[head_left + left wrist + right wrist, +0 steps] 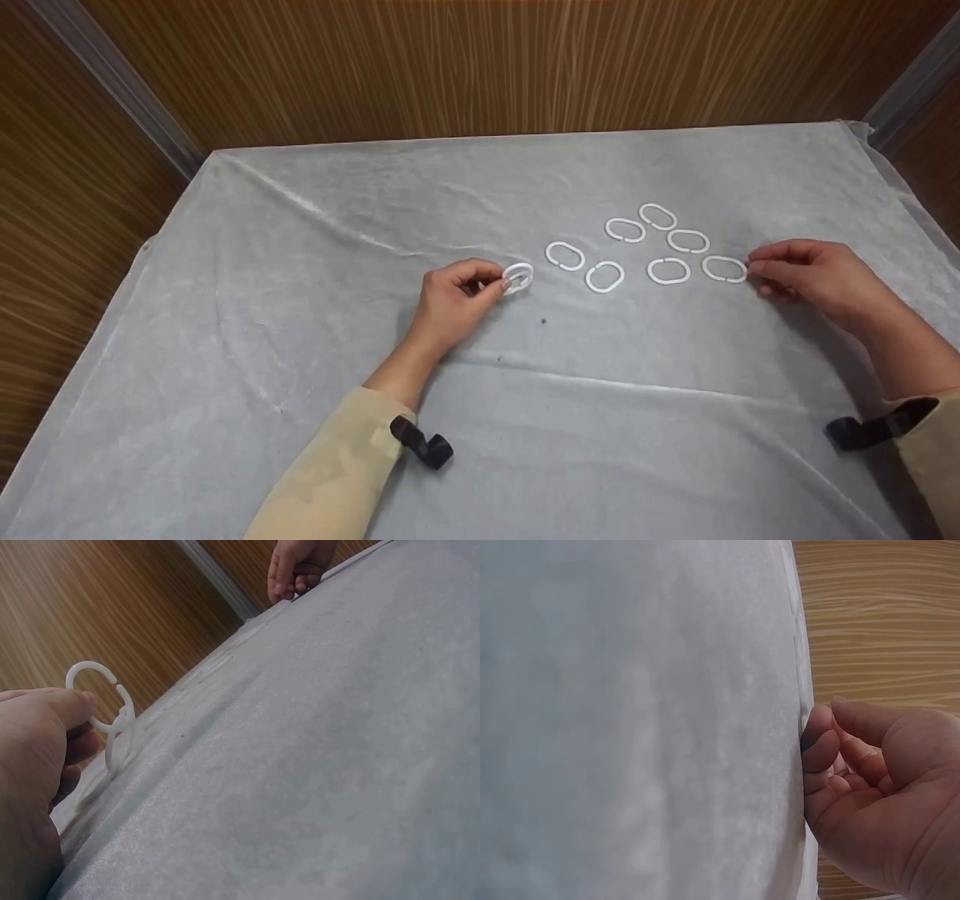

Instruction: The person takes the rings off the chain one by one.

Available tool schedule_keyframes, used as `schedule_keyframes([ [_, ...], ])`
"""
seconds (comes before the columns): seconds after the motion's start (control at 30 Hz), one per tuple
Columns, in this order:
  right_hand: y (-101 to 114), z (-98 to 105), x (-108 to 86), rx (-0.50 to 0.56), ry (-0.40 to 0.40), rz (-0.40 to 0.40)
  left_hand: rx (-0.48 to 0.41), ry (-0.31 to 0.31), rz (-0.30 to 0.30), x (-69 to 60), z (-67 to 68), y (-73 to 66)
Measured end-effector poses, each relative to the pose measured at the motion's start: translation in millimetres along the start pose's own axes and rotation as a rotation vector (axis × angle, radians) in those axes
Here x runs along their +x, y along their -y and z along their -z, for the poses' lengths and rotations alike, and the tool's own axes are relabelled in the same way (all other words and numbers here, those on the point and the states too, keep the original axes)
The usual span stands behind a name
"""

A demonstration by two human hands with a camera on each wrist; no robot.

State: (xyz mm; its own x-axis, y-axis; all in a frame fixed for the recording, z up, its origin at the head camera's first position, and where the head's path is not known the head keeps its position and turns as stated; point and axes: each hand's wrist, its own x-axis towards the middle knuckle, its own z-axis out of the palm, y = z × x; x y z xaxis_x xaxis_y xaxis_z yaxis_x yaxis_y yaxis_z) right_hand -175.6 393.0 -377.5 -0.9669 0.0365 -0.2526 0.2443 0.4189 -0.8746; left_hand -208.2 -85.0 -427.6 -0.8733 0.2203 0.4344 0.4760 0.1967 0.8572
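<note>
My left hand [457, 300] pinches a white oval shower curtain ring [91, 664] between thumb and forefinger, above the cloth. A second white ring [110, 754] hangs linked through it in the left wrist view. Over on the right, my right hand [821, 277] has its thumb and forefinger at the right end of another white ring [724, 258], which lies on the cloth. In the right wrist view the fingertips [821, 720] meet, and that ring is hidden.
Several loose white rings, each with a small gap, lie between the hands, including one ring [565, 243] nearest the left hand. A wrinkled pale cloth [300, 337] covers the table. Wood-grain panels [487, 67] rise behind and beside it.
</note>
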Motion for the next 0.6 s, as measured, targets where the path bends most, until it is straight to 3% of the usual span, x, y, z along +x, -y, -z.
schedule_keyframes([
  [0.33, 26, -20, -5.1, -0.046, -0.042, 0.095, -0.008, -0.003, -0.006, 2.0, -0.9, 0.7],
  [0.6, 67, -73, -6.8, 0.052, 0.016, 0.218, -0.039, -0.025, -0.003, 1.5, 0.3, 2.1],
])
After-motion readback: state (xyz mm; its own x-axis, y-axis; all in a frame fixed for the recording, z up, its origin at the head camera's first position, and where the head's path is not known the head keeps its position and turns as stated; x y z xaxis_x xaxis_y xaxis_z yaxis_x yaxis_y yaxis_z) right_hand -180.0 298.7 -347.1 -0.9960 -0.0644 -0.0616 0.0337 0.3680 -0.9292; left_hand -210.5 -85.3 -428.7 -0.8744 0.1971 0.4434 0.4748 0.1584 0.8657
